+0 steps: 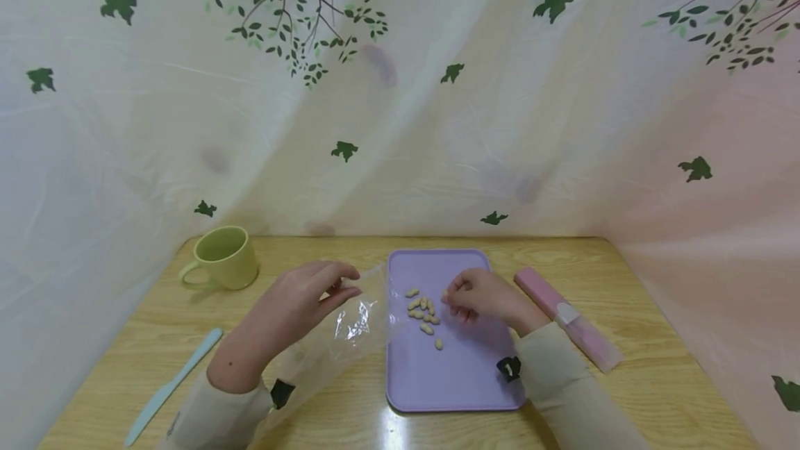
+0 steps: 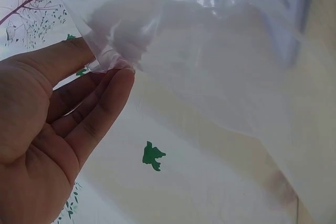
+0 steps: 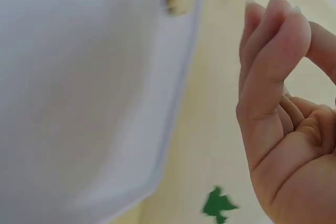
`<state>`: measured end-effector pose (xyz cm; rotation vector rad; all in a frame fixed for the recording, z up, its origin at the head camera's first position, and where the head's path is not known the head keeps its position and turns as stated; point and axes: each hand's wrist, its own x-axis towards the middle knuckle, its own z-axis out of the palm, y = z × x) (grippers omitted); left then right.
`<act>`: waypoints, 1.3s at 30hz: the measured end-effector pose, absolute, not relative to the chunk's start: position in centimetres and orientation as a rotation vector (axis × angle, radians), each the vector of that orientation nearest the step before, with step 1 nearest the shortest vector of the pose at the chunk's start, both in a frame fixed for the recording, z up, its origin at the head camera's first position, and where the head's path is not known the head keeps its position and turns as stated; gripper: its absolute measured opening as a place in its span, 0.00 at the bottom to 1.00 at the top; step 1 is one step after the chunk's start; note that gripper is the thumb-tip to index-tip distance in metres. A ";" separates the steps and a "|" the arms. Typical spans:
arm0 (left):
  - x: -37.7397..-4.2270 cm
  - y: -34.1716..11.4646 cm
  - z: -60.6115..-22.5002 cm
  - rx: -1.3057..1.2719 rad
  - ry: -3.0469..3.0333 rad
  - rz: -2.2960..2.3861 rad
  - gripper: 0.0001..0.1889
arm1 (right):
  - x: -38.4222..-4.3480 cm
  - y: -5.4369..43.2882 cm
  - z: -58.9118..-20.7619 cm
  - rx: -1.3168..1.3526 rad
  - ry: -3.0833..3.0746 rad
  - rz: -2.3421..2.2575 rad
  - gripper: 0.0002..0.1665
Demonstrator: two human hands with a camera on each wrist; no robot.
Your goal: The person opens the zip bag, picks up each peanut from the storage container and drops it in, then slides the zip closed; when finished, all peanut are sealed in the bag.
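Observation:
My left hand (image 1: 306, 301) pinches the edge of a clear plastic bag (image 1: 359, 325) between thumb and fingers. The left wrist view shows the film of the bag (image 2: 199, 61) spreading out from the fingertips. Over a purple tray (image 1: 450, 380), my right hand (image 1: 484, 297) brings thumb and fingertips together on a peanut (image 1: 445, 296), of which only a small pale bit shows. Several more peanuts (image 1: 427, 328) lie loosely grouped on the tray, left of that hand. From the right wrist view, the pinched peanut is hidden behind the fingers (image 3: 275, 61).
A green mug (image 1: 226, 259) stands at the back left of the wooden table (image 1: 325, 429). A light blue knife (image 1: 171, 384) lies beside the left forearm. Right of the tray is a long pink case (image 1: 565, 314). A leaf-patterned curtain (image 1: 400, 123) hangs behind the table.

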<state>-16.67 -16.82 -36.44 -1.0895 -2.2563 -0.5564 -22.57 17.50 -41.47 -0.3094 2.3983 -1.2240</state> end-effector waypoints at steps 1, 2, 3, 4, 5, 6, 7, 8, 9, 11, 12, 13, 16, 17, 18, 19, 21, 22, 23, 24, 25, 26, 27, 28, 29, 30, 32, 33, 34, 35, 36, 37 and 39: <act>-16.7 -16.8 -36.4 -1.089 -2.256 -0.558 0.14 | -22.5 17.4 -41.1 -0.312 2.389 -1.256 0.13; -16.7 -16.8 -36.4 -1.088 -2.259 -0.558 0.14 | -22.4 17.3 -40.7 -0.324 2.380 -1.287 0.14; -16.7 -16.8 -36.4 -1.086 -2.262 -0.559 0.14 | -22.3 17.1 -40.3 -0.339 2.372 -1.315 0.15; -16.6 -16.8 -36.4 -1.084 -2.266 -0.559 0.15 | -22.2 16.9 -39.9 -0.356 2.365 -1.342 0.16; -16.6 -16.8 -36.4 -1.081 -2.272 -0.560 0.15 | -22.0 16.7 -39.5 -0.375 2.356 -1.368 0.16; -16.6 -16.8 -36.4 -1.080 -2.275 -0.558 0.15 | -21.8 16.5 -39.1 -0.396 2.347 -1.391 0.17; -16.6 -16.8 -36.4 -1.078 -2.276 -0.558 0.15 | -21.7 16.2 -38.8 -0.413 2.336 -1.411 0.17; -16.6 -16.8 -36.4 -1.076 -2.274 -0.555 0.15 | -21.5 16.0 -38.4 -0.426 2.326 -1.431 0.17; -16.6 -16.8 -36.4 -1.077 -2.269 -0.551 0.15 | -21.4 15.8 -38.1 -0.442 2.315 -1.448 0.17; -16.6 -16.8 -36.4 -1.082 -2.255 -0.548 0.16 | -21.1 15.3 -37.7 -0.461 2.290 -1.474 0.16; -16.7 -16.7 -36.4 -1.084 -2.245 -0.544 0.15 | -21.0 15.0 -37.5 -0.470 2.278 -1.484 0.16; -16.7 -16.7 -36.4 -1.085 -2.236 -0.546 0.15 | -20.9 14.8 -37.3 -0.471 2.267 -1.492 0.16; -16.7 -16.7 -36.4 -1.091 -2.225 -0.550 0.16 | -20.6 14.0 -36.9 -0.490 2.253 -1.489 0.16; -16.7 -16.7 -36.4 -1.090 -2.226 -0.552 0.16 | -20.5 13.8 -36.9 -0.501 2.248 -1.485 0.16; -16.6 -16.7 -36.4 -1.089 -2.230 -0.554 0.16 | -20.4 13.5 -36.8 -0.509 2.249 -1.478 0.16; -16.6 -16.8 -36.4 -1.086 -2.238 -0.557 0.16 | -20.4 13.2 -36.7 -0.515 2.253 -1.468 0.16; -16.6 -16.8 -36.4 -1.079 -2.260 -0.559 0.16 | -20.2 12.7 -36.5 -0.540 2.257 -1.448 0.16; -16.5 -16.8 -36.3 -1.074 -2.270 -0.558 0.16 | -20.1 12.5 -36.5 -0.552 2.258 -1.441 0.16; -16.5 -16.8 -36.3 -1.070 -2.279 -0.558 0.15 | -20.0 12.3 -36.4 -0.561 2.258 -1.430 0.16; -16.5 -16.8 -36.3 -1.067 -2.287 -0.558 0.15 | -20.0 12.1 -36.4 -0.568 2.258 -1.420 0.16; -16.5 -16.8 -36.2 -1.066 -2.289 -0.557 0.15 | -19.9 12.0 -36.4 -0.578 2.259 -1.411 0.16; -16.5 -16.8 -36.2 -1.066 -2.288 -0.556 0.16 | -19.8 11.8 -36.4 -0.585 2.257 -1.404 0.16; -16.5 -16.8 -36.2 -1.068 -2.286 -0.556 0.16 | -19.8 11.7 -36.4 -0.589 2.252 -1.401 0.16; -16.5 -16.8 -36.2 -1.070 -2.283 -0.555 0.16 | -19.7 11.6 -36.4 -0.592 2.247 -1.398 0.16; -16.5 -16.8 -36.2 -1.073 -2.279 -0.556 0.16 | -19.7 11.5 -36.5 -0.595 2.241 -1.395 0.16; -16.5 -16.8 -36.2 -1.076 -2.273 -0.556 0.16 | -19.6 11.4 -36.5 -0.599 2.236 -1.391 0.16; -16.5 -16.8 -36.3 -1.079 -2.262 -0.553 0.16 | -19.6 11.3 -36.6 -0.611 2.225 -1.384 0.16; -16.5 -16.8 -36.3 -1.082 -2.257 -0.553 0.16 | -19.5 11.3 -36.6 -0.617 2.220 -1.380 0.16; -16.5 -16.8 -36.3 -1.083 -2.251 -0.551 0.16 | -19.5 11.2 -36.6 -0.627 2.218 -1.376 0.16; -16.6 -16.8 -36.3 -1.084 -2.245 -0.550 0.16 | -19.5 11.2 -36.6 -0.636 2.217 -1.373 0.15; -16.6 -16.8 -36.3 -1.085 -2.240 -0.549 0.16 | -19.5 11.2 -36.6 -0.642 2.219 -1.368 0.15; -16.6 -16.8 -36.3 -1.085 -2.236 -0.547 0.16 | -19.4 11.2 -36.6 -0.646 2.221 -1.366 0.14; -16.6 -16.8 -36.3 -1.086 -2.233 -0.548 0.16 | -19.4 11.2 -36.4 -0.644 2.228 -1.365 0.14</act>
